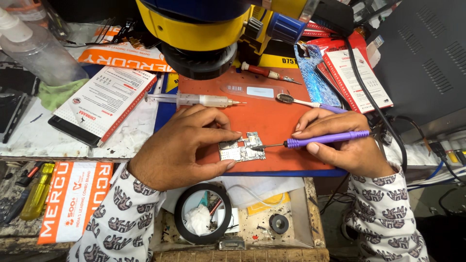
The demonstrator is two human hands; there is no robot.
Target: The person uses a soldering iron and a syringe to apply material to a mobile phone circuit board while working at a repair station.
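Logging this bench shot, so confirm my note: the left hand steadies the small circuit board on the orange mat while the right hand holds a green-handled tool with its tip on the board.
One detail is wrong: the tool in the right hand has a purple handle, not green, as the head view shows. The rest holds: the left hand steadies the small circuit board on the orange mat, and the tool's tip touches the board.

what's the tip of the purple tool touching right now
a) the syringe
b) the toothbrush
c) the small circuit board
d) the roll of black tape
c: the right hand holds the purple tool with its tip on the edge of the small circuit board, which the left hand pins to the orange mat.
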